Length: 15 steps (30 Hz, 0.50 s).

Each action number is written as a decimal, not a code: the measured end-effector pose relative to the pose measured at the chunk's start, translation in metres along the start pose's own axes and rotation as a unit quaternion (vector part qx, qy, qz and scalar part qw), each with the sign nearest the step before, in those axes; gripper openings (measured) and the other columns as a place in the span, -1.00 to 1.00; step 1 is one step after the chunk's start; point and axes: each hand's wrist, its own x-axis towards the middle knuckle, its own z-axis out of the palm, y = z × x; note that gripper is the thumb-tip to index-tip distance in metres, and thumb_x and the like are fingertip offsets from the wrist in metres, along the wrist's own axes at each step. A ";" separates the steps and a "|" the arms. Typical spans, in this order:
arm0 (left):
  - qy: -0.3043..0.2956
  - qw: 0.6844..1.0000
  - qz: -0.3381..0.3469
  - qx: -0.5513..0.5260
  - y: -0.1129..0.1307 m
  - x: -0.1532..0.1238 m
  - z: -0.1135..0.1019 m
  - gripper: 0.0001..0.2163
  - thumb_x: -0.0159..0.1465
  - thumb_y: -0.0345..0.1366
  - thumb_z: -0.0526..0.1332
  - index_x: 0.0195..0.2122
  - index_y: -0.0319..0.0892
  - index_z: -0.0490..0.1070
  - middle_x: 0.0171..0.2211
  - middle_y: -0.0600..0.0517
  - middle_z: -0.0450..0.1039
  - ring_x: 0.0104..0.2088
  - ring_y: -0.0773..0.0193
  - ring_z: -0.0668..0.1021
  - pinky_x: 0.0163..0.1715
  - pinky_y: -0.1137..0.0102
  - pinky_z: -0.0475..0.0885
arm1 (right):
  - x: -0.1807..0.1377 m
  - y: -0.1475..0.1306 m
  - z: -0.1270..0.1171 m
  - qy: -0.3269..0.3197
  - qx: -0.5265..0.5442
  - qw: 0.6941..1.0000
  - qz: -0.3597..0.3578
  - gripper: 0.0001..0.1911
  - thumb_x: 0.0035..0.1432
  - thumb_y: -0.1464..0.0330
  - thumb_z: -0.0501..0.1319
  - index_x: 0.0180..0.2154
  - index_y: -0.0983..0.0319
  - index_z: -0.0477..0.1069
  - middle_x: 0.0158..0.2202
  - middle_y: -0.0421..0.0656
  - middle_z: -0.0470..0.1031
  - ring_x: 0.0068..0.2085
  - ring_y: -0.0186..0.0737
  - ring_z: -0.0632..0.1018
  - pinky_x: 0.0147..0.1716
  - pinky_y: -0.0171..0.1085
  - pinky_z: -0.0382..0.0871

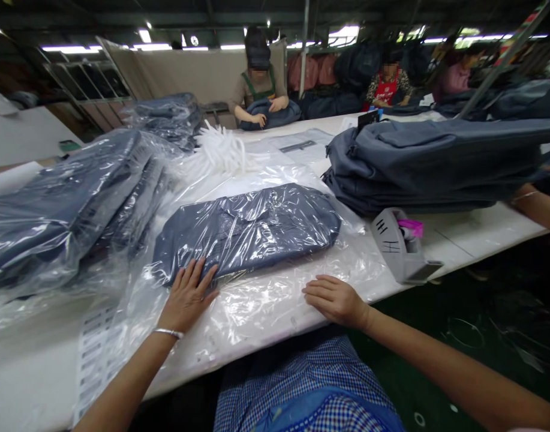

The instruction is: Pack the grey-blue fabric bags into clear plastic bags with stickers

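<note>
A dark blue-grey bag (252, 228) lies flat inside a clear plastic bag (266, 300) on the white table in front of me. My left hand (191, 294) rests with spread fingers on the plastic, its fingertips touching the bag's near left corner. Near the table's front edge, my right hand (335, 300) lies on the loose plastic with its fingers stretched out side by side. Apart from the plastic under them, neither hand shows anything in its grasp. The underside of the right palm is hidden.
Plastic-wrapped bags (63, 204) are piled at the left. Beyond the wrapped bag lies a bundle of white strips (223, 147). Unwrapped bags (436, 162) are stacked at right, behind a grey tape dispenser (400, 246). Co-workers sit across the table; another person's arm (538, 207) shows at right.
</note>
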 end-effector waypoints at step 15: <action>-0.001 1.000 -0.004 0.011 0.004 0.001 0.001 -0.44 0.33 -0.08 0.09 0.33 -0.08 0.08 0.40 -0.16 -0.11 0.39 -0.08 -0.04 0.30 -0.06 0.00 | 0.026 0.012 -0.002 0.008 -0.079 0.996 -0.025 -0.72 0.29 0.37 0.17 0.03 0.26 0.39 -0.11 -0.04 0.57 -0.05 -0.14 0.55 0.20 0.08 0.22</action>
